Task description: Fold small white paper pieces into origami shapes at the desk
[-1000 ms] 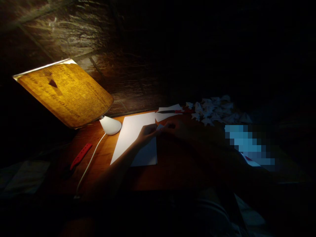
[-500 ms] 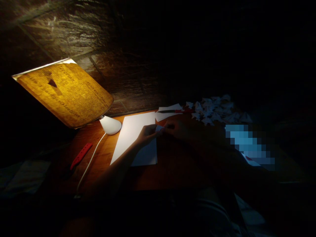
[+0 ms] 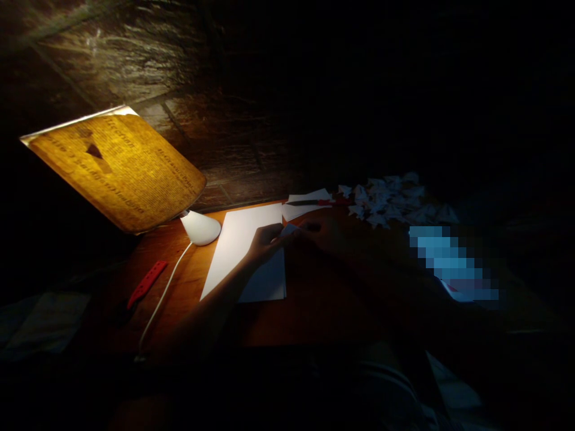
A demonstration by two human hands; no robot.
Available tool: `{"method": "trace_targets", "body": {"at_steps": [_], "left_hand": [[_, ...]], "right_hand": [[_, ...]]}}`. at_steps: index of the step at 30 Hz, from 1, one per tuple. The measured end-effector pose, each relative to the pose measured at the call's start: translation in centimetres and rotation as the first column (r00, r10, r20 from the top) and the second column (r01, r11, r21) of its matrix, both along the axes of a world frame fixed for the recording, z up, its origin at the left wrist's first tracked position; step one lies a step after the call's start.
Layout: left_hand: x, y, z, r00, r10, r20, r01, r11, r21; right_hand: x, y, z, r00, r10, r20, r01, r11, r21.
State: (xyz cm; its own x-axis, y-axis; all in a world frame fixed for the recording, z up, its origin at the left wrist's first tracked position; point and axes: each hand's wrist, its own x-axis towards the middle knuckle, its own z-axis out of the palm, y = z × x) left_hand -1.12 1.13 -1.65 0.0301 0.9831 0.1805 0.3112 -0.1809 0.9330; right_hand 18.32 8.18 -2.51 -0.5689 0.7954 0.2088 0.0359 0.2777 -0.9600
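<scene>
Between my two hands is a small piece of folded paper (image 3: pixel 290 229), pale in the dim light. My left hand (image 3: pixel 266 240) is closed on its left side, thumb along the near edge, above a stack of white paper sheets (image 3: pixel 245 239). My right hand (image 3: pixel 318 230) pinches the paper's right side; it lies in shadow and its fingers show only in part. Beyond the hands, a knife-like tool with a dark blade and red handle (image 3: pixel 330 203) rests across smaller white paper pieces (image 3: pixel 309 196).
A lamp with a yellow printed shade (image 3: pixel 126 170) stands at left, its white cord (image 3: pixel 164 293) running forward. Near the cord lies a red strap-like object (image 3: pixel 148 282). Several folded paper shapes (image 3: pixel 389 197) are heaped at back right. A lit, blurred-out screen (image 3: pixel 449 260) lies at right.
My fingers have shifted slightly around the small paper, and its visible face is tilted differently. Both hands stay in nearly the same place. The other things have not moved.
</scene>
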Motion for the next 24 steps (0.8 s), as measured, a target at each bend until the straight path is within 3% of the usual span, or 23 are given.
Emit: {"method": "trace_targets", "body": {"at_steps": [7,16,24], "left_hand": [[-0.4,0.7,-1.0,0.975,0.031,0.219,-0.023,0.999,-0.036],[-0.2,0.3,-0.5,0.954,0.066,0.291,-0.057,0.998,-0.04],[-1.0,1.1,-1.5,0.959,0.008,0.283,-0.005,1.0,-0.012]], "right_hand": [[0.0,0.1,-0.1,0.998,-0.045,-0.041,0.049,0.994,0.101],[0.1,-0.2,0.1,0.995,0.05,-0.084,-0.044,0.997,0.067],[0.2,0.2,0.0,0.995,0.052,-0.088,-0.046,0.996,0.072]]}}
